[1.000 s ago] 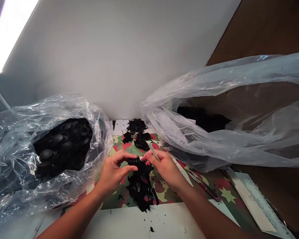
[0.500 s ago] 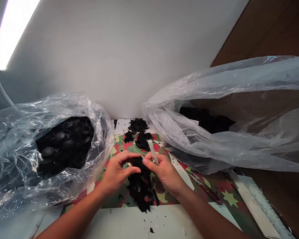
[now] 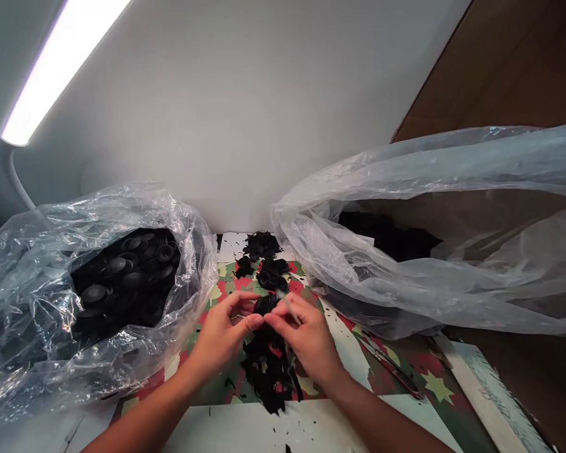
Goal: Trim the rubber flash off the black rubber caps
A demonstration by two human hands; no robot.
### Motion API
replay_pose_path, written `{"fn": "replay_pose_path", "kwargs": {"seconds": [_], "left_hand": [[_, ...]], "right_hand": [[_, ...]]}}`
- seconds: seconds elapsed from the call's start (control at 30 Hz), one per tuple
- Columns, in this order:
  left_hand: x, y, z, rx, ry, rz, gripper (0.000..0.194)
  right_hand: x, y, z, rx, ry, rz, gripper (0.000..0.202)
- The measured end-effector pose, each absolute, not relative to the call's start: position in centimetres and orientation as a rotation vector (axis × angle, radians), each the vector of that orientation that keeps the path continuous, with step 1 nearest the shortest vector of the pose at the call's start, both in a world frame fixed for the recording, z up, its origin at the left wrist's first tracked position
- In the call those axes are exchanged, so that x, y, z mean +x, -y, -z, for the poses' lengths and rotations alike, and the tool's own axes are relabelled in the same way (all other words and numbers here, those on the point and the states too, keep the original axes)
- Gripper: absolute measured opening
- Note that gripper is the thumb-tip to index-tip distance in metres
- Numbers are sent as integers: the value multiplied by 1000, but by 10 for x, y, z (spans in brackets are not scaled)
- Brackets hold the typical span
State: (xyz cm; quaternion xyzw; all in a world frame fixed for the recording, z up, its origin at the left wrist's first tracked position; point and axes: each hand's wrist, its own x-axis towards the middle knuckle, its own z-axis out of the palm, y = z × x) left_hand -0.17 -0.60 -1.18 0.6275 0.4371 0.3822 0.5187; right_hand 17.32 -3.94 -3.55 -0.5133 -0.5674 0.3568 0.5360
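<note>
My left hand point(image 3: 219, 336) pinches a small black ribbed round part point(image 3: 265, 304) between thumb and fingers. Against its right side sits my right hand point(image 3: 310, 343), closed around a thin pale blade-like tool point(image 3: 290, 308), which is blurred. Both thumbs nearly meet in front of the part, hiding some of it. Below the hands lies a heap of black shavings point(image 3: 268, 377). Just beyond them is a black round piece point(image 3: 272, 272) among more scraps.
At left, a clear plastic bag point(image 3: 193, 251) holds several black ribbed parts point(image 3: 117, 267). A larger plastic bag point(image 3: 321, 245) with black material opens at right, by a cardboard box point(image 3: 514, 63). Scissors point(image 3: 396, 371) lie on the patterned mat point(image 3: 429, 365). A lamp point(image 3: 61, 69) shines upper left.
My right hand has shifted slightly left, its thumb coming close to the left thumb, and the pale tool has tilted. The whole view has moved a little.
</note>
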Motion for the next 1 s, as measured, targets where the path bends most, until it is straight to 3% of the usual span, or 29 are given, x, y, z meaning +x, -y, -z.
{"fn": "replay_pose_path", "kwargs": {"seconds": [0.13, 0.3, 0.53, 0.8, 1.0], "left_hand": [[-5, 6, 8, 1521, -1102, -921, 26], [-10, 1, 9, 1694, -1060, -985, 36], [-8, 7, 11, 2002, -983, -981, 48], [-9, 5, 12, 2121, -1021, -1091, 52], [-8, 6, 13, 2109, -993, -1019, 56]], "right_hand": [[170, 46, 36, -1140, 1573, -730, 24], [186, 38, 31, -1103, 1556, -539, 19], [186, 33, 30, -1098, 1799, -757, 23], [182, 30, 35, -1237, 1837, -671, 17], [185, 32, 32, -1416, 2201, -322, 7]]}}
